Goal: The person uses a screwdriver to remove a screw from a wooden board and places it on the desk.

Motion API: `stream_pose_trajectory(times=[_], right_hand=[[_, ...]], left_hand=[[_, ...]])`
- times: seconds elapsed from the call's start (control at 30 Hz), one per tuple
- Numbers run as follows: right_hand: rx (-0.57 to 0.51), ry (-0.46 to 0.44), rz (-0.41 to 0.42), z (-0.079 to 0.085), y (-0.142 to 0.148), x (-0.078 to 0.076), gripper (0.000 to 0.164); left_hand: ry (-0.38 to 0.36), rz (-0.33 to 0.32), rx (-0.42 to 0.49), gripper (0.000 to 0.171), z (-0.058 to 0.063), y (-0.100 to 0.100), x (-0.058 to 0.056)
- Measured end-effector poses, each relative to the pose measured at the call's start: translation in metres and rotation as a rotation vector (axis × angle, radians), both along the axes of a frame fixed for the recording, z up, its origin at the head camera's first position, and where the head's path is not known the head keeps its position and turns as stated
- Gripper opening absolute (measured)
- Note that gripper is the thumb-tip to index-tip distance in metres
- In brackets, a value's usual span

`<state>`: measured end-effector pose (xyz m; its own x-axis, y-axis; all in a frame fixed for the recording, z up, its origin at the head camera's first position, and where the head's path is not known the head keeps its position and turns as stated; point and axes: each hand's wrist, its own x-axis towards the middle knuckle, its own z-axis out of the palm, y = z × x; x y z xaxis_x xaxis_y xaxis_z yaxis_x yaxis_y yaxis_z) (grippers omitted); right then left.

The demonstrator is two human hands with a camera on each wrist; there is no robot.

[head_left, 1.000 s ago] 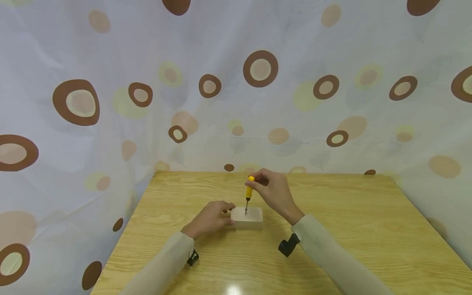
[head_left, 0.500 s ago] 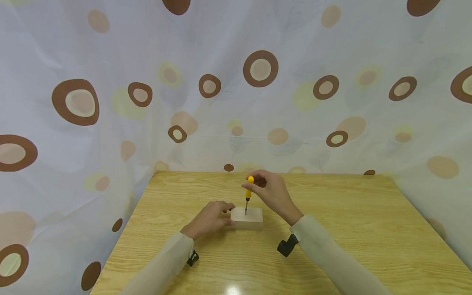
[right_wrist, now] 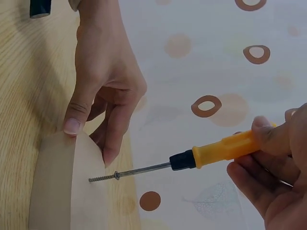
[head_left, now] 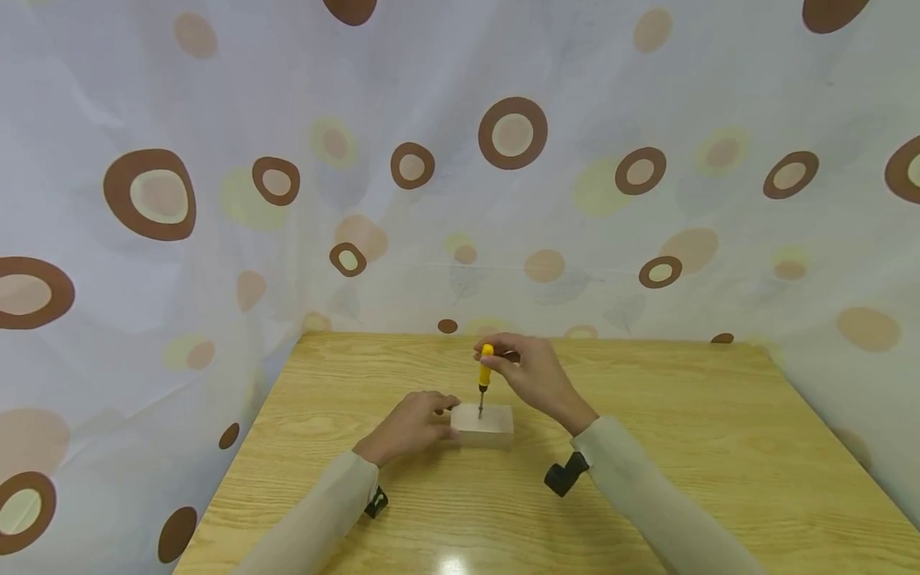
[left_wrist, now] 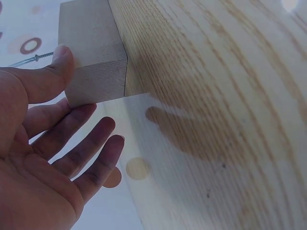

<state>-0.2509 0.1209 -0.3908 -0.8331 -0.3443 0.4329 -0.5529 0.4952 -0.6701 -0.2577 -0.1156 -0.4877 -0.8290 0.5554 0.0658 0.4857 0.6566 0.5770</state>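
A pale wooden block point(head_left: 483, 439) lies on the table in the middle of the head view. My left hand point(head_left: 408, 427) grips its left end, with the thumb point(left_wrist: 61, 62) on one side and fingers on another. In the right wrist view a screw point(right_wrist: 103, 178) stands in the block's upper face, much of its thread still showing. The tip of a screwdriver point(right_wrist: 220, 152) with a yellow handle and black collar meets the screw's head. Near the top of that handle, my right hand point(head_left: 535, 374) pinches it between thumb and fingers. The screwdriver stands nearly upright, leaning slightly.
Beneath everything is a wood-grain table point(head_left: 683, 415). A white curtain point(head_left: 446, 216) with brown and beige spots hangs behind it and along both sides. Black wrist cameras, such as the right one point(head_left: 565, 474), hang below the sleeves near the tabletop.
My right thumb and fingers have shifted back and forth around the screwdriver's handle. The block and my left hand keep their places; the head view has moved very slightly.
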Motion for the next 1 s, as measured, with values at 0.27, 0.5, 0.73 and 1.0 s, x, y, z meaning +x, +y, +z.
stream_pose_trajectory(times=[0.27,0.5,0.73,1.0], right_hand=[[-0.058,-0.01,-0.085,-0.004,0.0,0.001,0.025],[-0.065,0.023,-0.064,-0.001,0.0,0.003,0.016],[0.023,-0.02,0.107,0.008,0.004,0.001,0.013],[-0.036,-0.082,-0.05,0.002,0.005,0.003,0.024]], left_hand=[[0.0,0.008,-0.017,0.051,-0.001,0.001,0.0],[-0.01,0.014,-0.009,0.051,-0.001,0.0,0.0],[-0.012,0.01,-0.002,0.051,0.002,0.0,0.001],[-0.012,0.01,-0.012,0.052,0.0,0.0,0.0]])
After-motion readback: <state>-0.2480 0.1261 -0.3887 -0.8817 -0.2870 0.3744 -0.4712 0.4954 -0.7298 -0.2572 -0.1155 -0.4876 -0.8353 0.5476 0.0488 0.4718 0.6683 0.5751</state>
